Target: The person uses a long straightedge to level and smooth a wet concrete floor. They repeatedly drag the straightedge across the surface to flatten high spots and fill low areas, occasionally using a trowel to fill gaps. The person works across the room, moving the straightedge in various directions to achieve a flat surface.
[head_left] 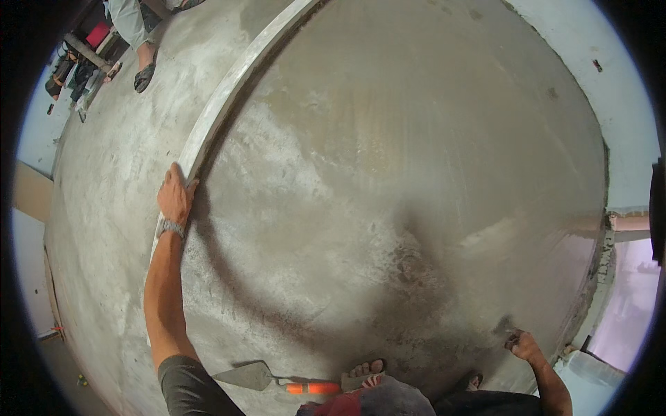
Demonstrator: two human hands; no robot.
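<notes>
My left hand (175, 197) grips the near part of a long, pale straightedge board (220, 105), its fingers wrapped over the edges. The board reaches from beside my left forearm to the far edge of the view, standing on the grey cement floor (430, 132). Low on the right, my right hand (526, 346) is closed near the floor, by a small dark smudge; what it holds is too dark to name. A pointed trowel (253, 376) with an orange handle lies on the floor in front of me, beside my bare toes.
Another person's leg in pale trousers with a dark sandal (144, 78) is at the far left. Tools and bags (82, 69) are piled beside it. White walls (583, 59) edge the floor, and a clear plastic container (595, 369) stands at the lower right near a bright doorway.
</notes>
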